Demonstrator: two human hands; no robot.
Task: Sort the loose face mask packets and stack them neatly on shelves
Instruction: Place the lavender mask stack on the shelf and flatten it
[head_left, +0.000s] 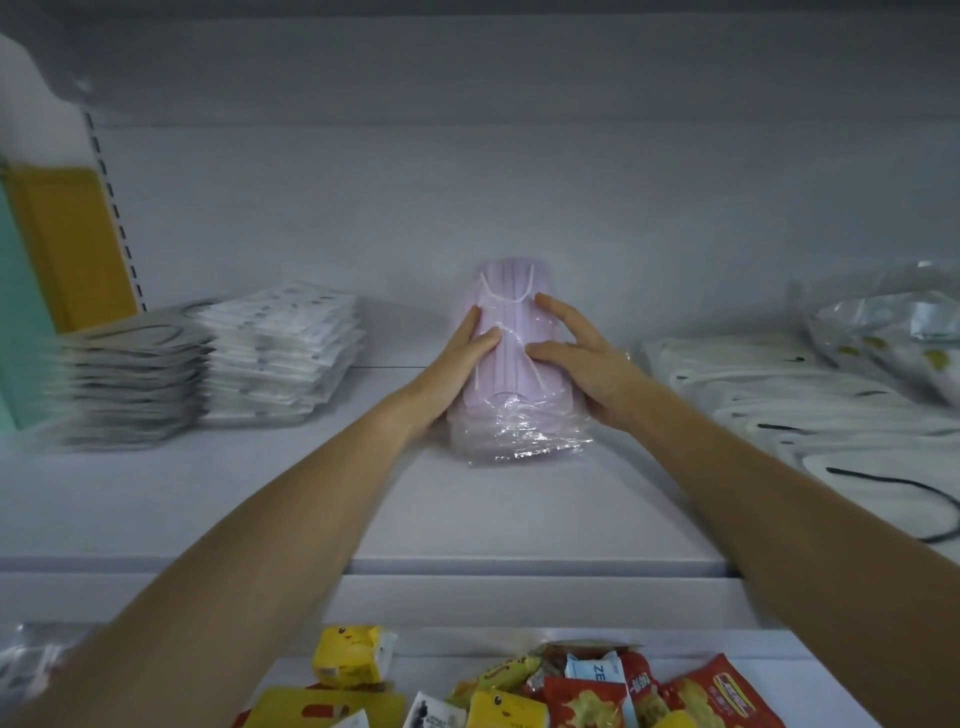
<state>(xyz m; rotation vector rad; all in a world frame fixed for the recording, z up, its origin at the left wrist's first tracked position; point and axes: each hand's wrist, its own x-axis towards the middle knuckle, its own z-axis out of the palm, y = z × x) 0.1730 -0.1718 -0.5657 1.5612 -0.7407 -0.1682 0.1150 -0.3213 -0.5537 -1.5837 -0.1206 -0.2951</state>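
Plastic wrap, clear and crinkly, covers the pink mask packet (511, 338). The packet lies in the middle of the white shelf (519, 514), close to the back wall. Both hands are on it.

The left hand (460, 361) presses flat on the packet's left side with straight fingers, and its thumb lies on top. The right hand (579, 356) grips the right side, with its fingers curled over the top and edge.

On the left of the shelf stand two tidy piles side by side, well apart from the pink one: a grey pile (130, 374) and a white pile (283, 353). On the right lie white masks (779, 400) with black loops, and shiny bags (883, 322) sit behind them. A yellow board (70, 244) leans at the far left.

Down below, on the lower shelf (748, 654), yellow and red snack packs (587, 696) lie in a messy heap.
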